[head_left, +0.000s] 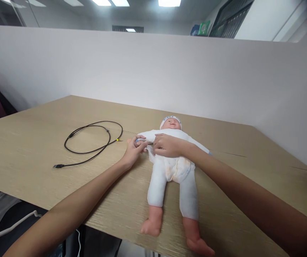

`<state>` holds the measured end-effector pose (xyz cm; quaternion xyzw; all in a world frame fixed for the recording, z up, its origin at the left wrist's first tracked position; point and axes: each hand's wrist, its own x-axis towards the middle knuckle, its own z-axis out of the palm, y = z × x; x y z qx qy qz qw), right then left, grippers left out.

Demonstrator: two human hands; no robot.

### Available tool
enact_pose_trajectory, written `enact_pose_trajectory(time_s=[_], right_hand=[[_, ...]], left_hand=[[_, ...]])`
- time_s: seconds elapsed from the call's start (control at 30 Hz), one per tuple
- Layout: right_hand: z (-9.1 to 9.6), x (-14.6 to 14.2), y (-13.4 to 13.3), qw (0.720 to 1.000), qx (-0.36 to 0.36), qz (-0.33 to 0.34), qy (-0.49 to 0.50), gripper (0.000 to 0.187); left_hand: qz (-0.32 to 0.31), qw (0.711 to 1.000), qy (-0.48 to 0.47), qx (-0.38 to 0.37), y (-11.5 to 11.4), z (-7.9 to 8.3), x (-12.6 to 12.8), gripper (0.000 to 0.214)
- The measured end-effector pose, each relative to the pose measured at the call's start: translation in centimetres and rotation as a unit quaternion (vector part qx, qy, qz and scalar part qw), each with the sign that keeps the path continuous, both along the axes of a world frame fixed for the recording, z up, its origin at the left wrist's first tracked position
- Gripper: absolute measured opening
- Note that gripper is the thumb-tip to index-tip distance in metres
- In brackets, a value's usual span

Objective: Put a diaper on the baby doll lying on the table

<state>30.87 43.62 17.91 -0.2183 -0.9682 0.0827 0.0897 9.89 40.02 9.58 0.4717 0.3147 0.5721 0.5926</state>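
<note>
A baby doll [172, 171] in white clothes and a white cap lies on its back on the wooden table [35, 150], feet toward me. My left hand [135, 150] is closed in a pinch on the end of the doll's sleeve, where something small and blue shows. My right hand [166, 145] lies across the doll's chest, fingers curled on the white cloth near that same arm.
A black cable [94, 139] lies looped on the table left of the doll, its plug [58, 166] near the front edge. White partition walls [153, 71] close off the back and right. A white cord [11, 226] hangs below the table's front edge.
</note>
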Motion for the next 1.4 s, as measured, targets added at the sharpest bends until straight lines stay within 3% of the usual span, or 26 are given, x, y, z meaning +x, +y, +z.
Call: enact_pose_trajectory(time_s=[0.2, 0.37, 0.47, 0.6, 1.03, 1.4], right_hand=[[0.6, 0.3, -0.9, 1.0, 0.012, -0.003, 0.004, 0.039], [1.1, 3.5, -2.6, 0.986, 0.05, -0.118, 0.102, 0.027], [-0.3, 4.9, -2.7, 0.97, -0.013, -0.158, 0.184, 0.029], [-2.1, 5.2, -2.5, 0.951, -0.073, -0.165, 0.251, 0.03], [-3.5, 5.1, -1.8, 0.945, -0.041, -0.203, 0.253, 0.026], [-2.8, 4.9, -2.2, 0.943, -0.062, -0.188, 0.269, 0.026]], left_hand=[[0.001, 1.0, 0.006, 0.0, 0.0, -0.3, 0.0, 0.06], [-0.005, 1.0, 0.006, -0.005, -0.3, -0.4, 0.2, 0.057], [-0.009, 1.0, 0.008, -0.008, -0.5, -0.5, 0.3, 0.052], [-0.012, 1.0, 0.008, -0.005, -1.0, -0.6, 0.2, 0.046], [-0.032, 0.996, 0.077, 0.012, 0.2, 3.1, 6.0, 0.038], [-0.044, 0.997, 0.059, 0.022, 0.0, 1.3, 5.2, 0.035]])
